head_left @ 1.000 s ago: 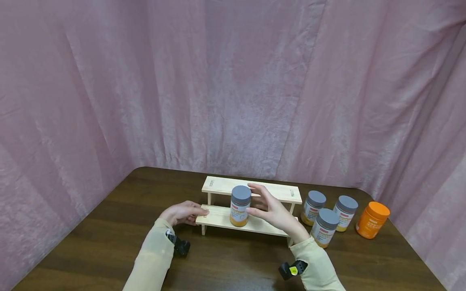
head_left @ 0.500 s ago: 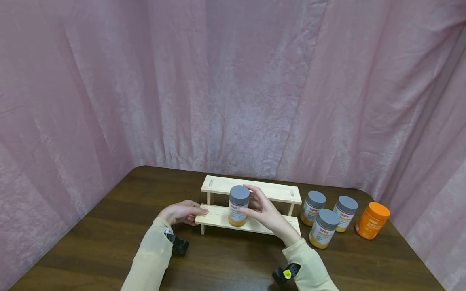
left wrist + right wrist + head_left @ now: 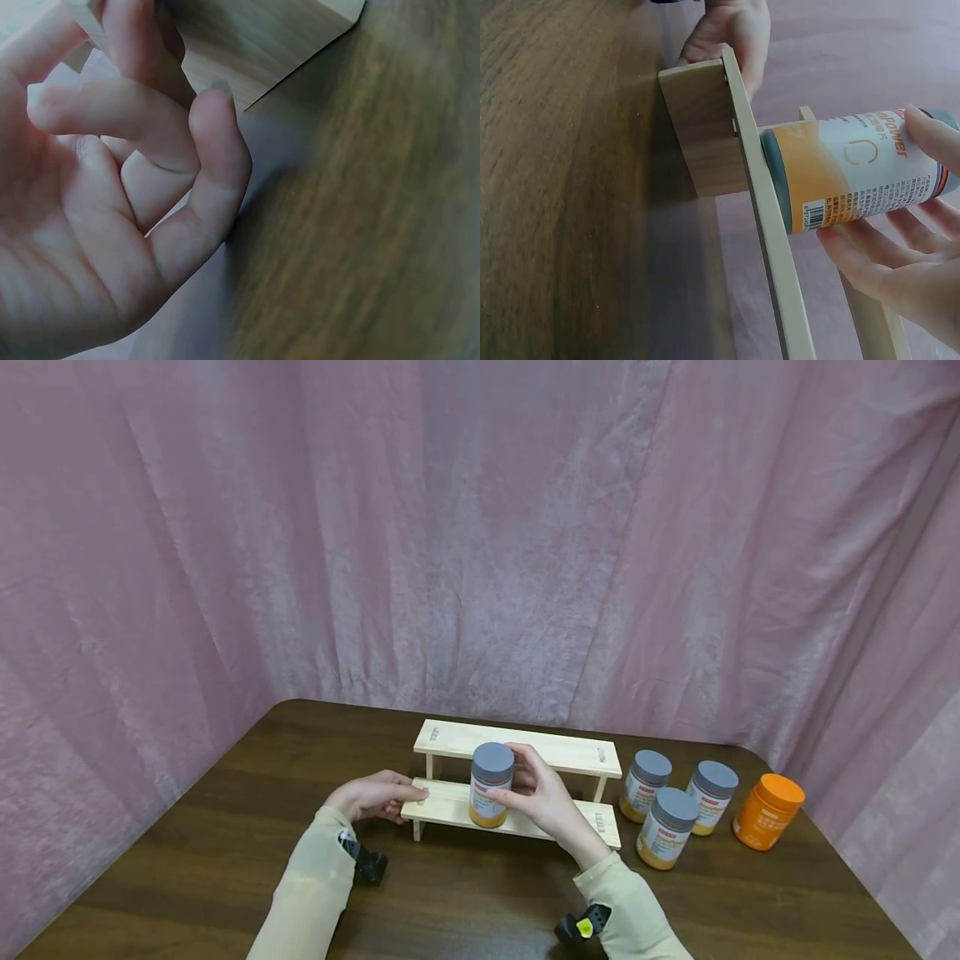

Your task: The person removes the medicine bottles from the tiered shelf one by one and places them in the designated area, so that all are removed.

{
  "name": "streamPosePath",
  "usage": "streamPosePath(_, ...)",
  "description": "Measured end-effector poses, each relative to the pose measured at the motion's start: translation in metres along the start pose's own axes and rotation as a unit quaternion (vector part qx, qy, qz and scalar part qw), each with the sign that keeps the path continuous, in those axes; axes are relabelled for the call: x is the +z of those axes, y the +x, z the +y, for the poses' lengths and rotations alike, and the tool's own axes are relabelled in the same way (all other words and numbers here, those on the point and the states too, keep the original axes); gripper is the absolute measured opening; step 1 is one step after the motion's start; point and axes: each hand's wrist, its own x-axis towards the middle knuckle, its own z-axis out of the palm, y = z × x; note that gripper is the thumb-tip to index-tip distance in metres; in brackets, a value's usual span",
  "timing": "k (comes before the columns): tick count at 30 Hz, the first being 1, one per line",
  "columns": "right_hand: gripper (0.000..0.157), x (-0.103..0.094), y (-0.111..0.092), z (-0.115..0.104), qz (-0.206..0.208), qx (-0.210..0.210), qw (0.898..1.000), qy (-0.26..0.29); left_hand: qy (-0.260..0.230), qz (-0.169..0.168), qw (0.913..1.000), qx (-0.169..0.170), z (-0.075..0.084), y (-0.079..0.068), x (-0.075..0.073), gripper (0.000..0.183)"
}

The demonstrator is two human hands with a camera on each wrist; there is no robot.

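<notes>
A two-tier wooden shelf (image 3: pixel 558 755) stands on the dark table. My left hand (image 3: pixel 375 795) pinches the left end of its lower board, thumb on top; in the left wrist view the other fingers (image 3: pixel 221 165) curl beneath. Upright on that lower board, left of its middle, is a grey-lidded supplement jar (image 3: pixel 491 787) with a white and yellow label. My right hand (image 3: pixel 551 810) holds it from the right, thumb in front and fingers behind. The right wrist view shows the jar's base (image 3: pixel 778 180) right at the board.
Several jars stand right of the shelf: grey-lidded ones, the nearest jar (image 3: pixel 666 831) close to the shelf's end, and an orange jar (image 3: pixel 767 814) farthest right. A pink curtain (image 3: pixel 510 543) hangs behind the table (image 3: pixel 300 752).
My right hand and the jar have shifted slightly left along the lower board, and the fingers have closed in around the jar. The left hand stays at the shelf's end.
</notes>
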Motion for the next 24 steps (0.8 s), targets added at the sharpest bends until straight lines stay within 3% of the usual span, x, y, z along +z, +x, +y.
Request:
streamPosePath(11, 0.064, -0.019, -0.003, -0.01, 0.02, -0.039, 0.998, -0.047, -0.008, -0.006, 0.9999, 0.001, -0.004, 0.001, -0.002, 0.017)
streamPosePath(24, 0.065, -0.061, -0.01, -0.022, 0.046, -0.06, 0.992, -0.099, -0.009, -0.025, 0.9994, 0.021, -0.009, 0.003, -0.006, 0.027)
